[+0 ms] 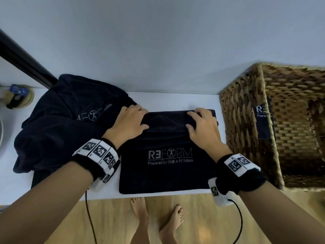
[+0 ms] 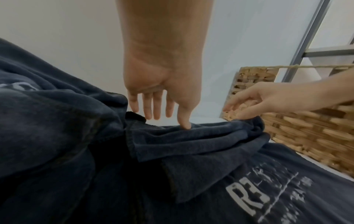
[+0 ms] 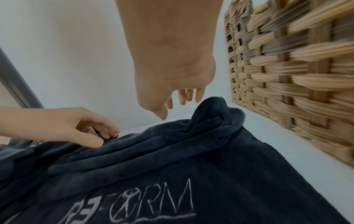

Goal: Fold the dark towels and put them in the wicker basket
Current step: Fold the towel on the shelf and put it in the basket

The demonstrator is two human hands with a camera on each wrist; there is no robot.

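A dark folded towel point(image 1: 167, 173) with a white REFORM logo lies in the middle of the white table point(image 1: 17, 187); its far edge is bunched into ridges point(image 3: 191, 133). My left hand point(image 1: 145, 120) pinches that far edge at the left corner point(image 3: 103, 137), the thumb pressing the cloth point(image 2: 185, 125). My right hand point(image 1: 190, 120) hovers with relaxed fingers over the far right corner point(image 3: 172, 109), holding nothing. A heap of unfolded dark towels point(image 1: 61, 129) lies at the left. The wicker basket point(image 1: 246, 120) stands at the right, with one dark towel point(image 1: 264, 124) inside it.
A pale wall runs close behind the table. A dark post point(image 1: 22, 62) slants at the upper left. A small round holder with a blue item point(image 1: 17, 97) sits at the far left. Wooden floor and my bare feet point(image 1: 158, 217) lie below the front edge.
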